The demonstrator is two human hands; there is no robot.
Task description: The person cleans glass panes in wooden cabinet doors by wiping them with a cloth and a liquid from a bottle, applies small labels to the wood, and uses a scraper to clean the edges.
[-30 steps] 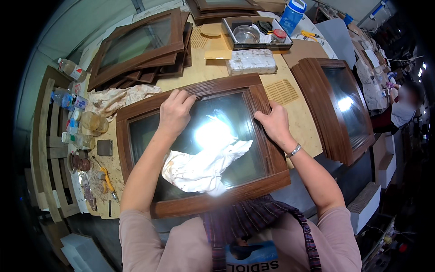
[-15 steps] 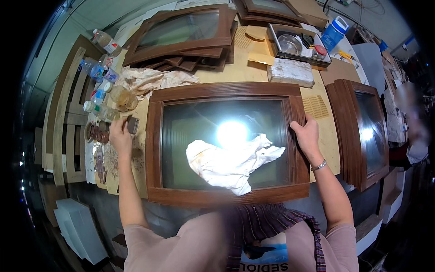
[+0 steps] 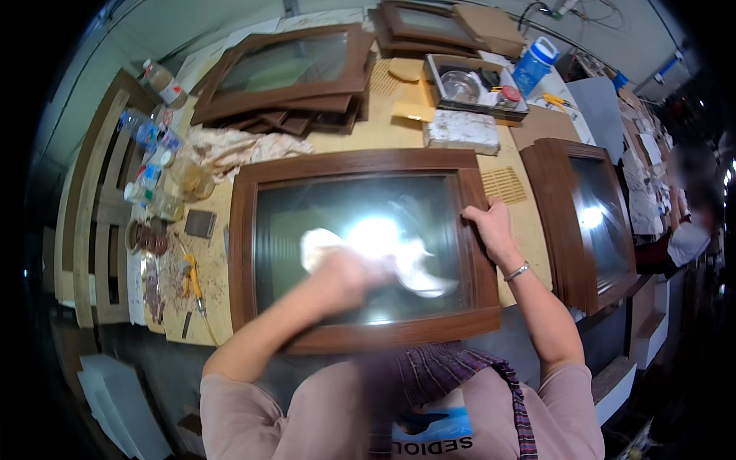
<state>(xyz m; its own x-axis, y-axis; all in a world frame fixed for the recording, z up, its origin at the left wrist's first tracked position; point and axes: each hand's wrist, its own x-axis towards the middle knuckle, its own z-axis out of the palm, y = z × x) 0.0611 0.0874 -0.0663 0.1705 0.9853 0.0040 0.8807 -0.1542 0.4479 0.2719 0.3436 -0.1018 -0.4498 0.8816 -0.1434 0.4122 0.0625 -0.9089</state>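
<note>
A brown wooden-framed glass panel (image 3: 360,335) lies flat in front of me, with a bright lamp reflection on its glass. My left hand (image 3: 343,277), smeared by motion, is over the glass and closed on a crumpled white cloth (image 3: 420,274). The cloth spreads to both sides of the hand. At the panel's right edge, my right hand (image 3: 492,230) grips the frame, thumb on top and fingers around the outer side. Left of the panel a small dark brown block (image 3: 200,224) rests on the table.
Bottles (image 3: 188,176) crowd the left edge, beside a yellow-handled tool (image 3: 193,280) and a beige rag (image 3: 238,147). More framed panels are stacked far left (image 3: 284,65) and stand on the right (image 3: 571,222). Behind sit a white block (image 3: 461,132), a tray (image 3: 479,107) and a blue bottle (image 3: 534,65).
My left hand has left the brown block on the table and moved right onto the white cloth, which has shifted. My right hand keeps its grip on the frame. The whole view has shifted slightly.
</note>
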